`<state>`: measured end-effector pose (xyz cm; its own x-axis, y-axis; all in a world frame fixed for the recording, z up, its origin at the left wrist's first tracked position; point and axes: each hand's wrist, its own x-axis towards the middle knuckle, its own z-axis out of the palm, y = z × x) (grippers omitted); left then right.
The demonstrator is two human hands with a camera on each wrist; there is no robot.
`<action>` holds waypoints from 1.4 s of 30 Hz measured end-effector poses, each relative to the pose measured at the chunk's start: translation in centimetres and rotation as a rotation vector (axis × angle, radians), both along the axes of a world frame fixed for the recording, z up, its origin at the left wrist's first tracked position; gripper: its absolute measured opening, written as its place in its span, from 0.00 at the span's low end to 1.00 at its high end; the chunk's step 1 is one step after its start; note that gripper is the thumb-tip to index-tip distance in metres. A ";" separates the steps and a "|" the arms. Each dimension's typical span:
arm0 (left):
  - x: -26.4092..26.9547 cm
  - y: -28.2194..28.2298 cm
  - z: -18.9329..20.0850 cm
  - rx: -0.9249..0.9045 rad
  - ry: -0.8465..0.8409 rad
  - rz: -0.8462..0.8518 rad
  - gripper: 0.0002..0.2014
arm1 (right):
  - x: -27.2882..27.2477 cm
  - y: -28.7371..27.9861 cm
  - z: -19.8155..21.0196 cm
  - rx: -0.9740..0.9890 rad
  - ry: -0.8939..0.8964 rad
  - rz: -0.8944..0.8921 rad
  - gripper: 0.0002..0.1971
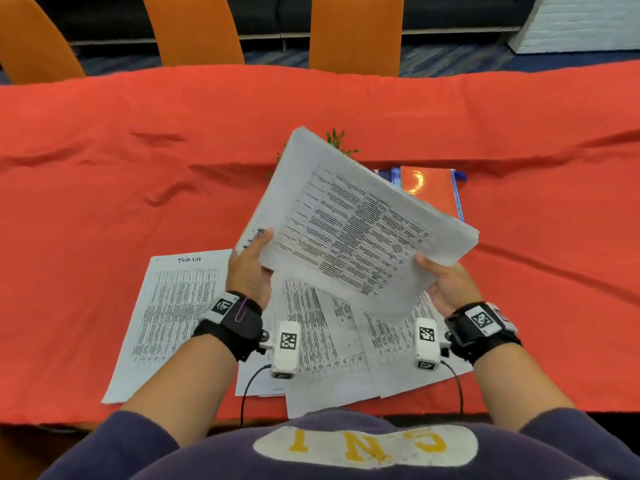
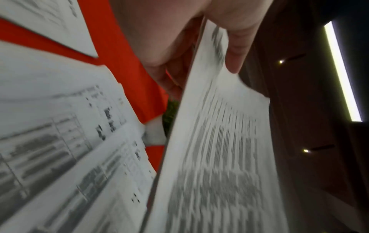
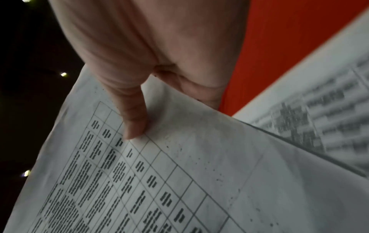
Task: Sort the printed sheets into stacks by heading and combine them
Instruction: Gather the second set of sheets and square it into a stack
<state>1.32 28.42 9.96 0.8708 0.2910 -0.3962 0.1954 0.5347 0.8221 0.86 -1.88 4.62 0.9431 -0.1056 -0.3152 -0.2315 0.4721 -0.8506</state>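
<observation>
A bundle of printed sheets (image 1: 349,220) is held tilted above the red tablecloth (image 1: 104,161). My left hand (image 1: 251,268) grips its left edge, thumb on top. My right hand (image 1: 446,282) grips its lower right edge the same way. In the left wrist view the held sheets (image 2: 215,141) run past my thumb (image 2: 235,52). The right wrist view has my thumb (image 3: 131,113) pressed on the printed table of the sheets (image 3: 179,173). On the cloth lies a sheet headed "Task list" (image 1: 173,317) at the left. Several overlapping sheets (image 1: 332,344) lie under my hands.
A red folder with blue edging (image 1: 433,188) lies beyond the held sheets, and a green sprig (image 1: 337,140) shows past their top edge. Orange chairs (image 1: 356,32) stand along the table's far side. The table's near edge is at my body.
</observation>
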 end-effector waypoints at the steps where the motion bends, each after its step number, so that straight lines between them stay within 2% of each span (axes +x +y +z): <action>1: 0.0 0.9 -0.3 0.087 0.004 -0.036 0.15 | 0.0 -0.9 -0.1 -0.037 -0.006 -0.011 0.16; 4: -0.3 2.0 -1.5 0.398 0.036 -0.233 0.14 | -0.1 -2.2 -0.6 -0.121 -0.019 -0.008 0.24; 6: -0.8 1.6 -2.0 0.587 0.023 -0.320 0.12 | 0.0 -2.1 -0.8 -0.190 -0.039 0.025 0.25; 7: -1.1 1.4 -2.4 0.624 0.015 -0.325 0.12 | 0.0 -1.9 -0.8 -0.220 -0.052 0.041 0.23; 9: -1.6 1.2 -3.2 0.616 0.010 -0.288 0.12 | -0.2 -1.8 -1.1 -0.279 -0.065 0.060 0.16; 14: -2.8 1.1 -5.3 0.601 0.046 -0.266 0.17 | -1.1 -1.3 -2.2 -0.485 -0.047 0.166 0.16; 20: -2.4 0.0 -5.8 0.515 0.077 -0.215 0.15 | -0.5 -0.2 -2.5 -0.436 0.014 0.058 0.13; 24: -2.2 0.8 -5.9 0.541 0.106 -0.226 0.15 | -0.5 -0.9 -2.7 -0.380 0.066 0.075 0.31; 27: -2.5 0.4 -6.0 0.530 0.103 -0.290 0.16 | -0.8 -0.9 -3.0 -0.382 0.091 0.143 0.19; 29: -2.5 -0.2 -5.6 0.532 0.105 -0.291 0.13 | -0.4 -0.9 -2.9 -0.418 0.111 0.141 0.17; 31: -2.2 -0.5 -4.9 0.543 0.095 -0.285 0.11 | 0.1 -1.3 -1.9 -0.486 0.124 0.106 0.21; 33: -1.6 -0.5 -4.0 0.576 0.063 -0.296 0.11 | 0.8 -1.6 -0.1 -0.643 0.077 0.055 0.33; 35: -1.0 -0.4 -3.0 0.613 0.023 -0.313 0.11 | 1.5 -1.2 2.5 -0.859 -0.061 0.021 0.42; 37: -0.5 -0.8 -1.6 0.665 -0.046 -0.339 0.09 | 2.2 0.6 5.1 -1.059 -0.253 0.112 0.45; 39: -0.1 -1.5 -0.3 0.751 -0.126 -0.389 0.05 | 2.7 3.3 7.4 -1.254 -0.362 0.333 0.40; 40: 0.1 -1.9 0.4 0.806 -0.169 -0.420 0.05 | 2.8 4.6 8.3 -1.345 -0.384 0.442 0.35; 42: 0.3 -2.3 1.5 0.895 -0.249 -0.486 0.13 | 3.0 6.4 9.5 -1.420 -0.386 0.536 0.15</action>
<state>1.67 26.12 11.46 0.9999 -0.0133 -0.0024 -0.0028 -0.3794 0.9252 3.83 4.50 14.15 0.9638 0.2664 0.0071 0.2252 -0.8000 -0.5561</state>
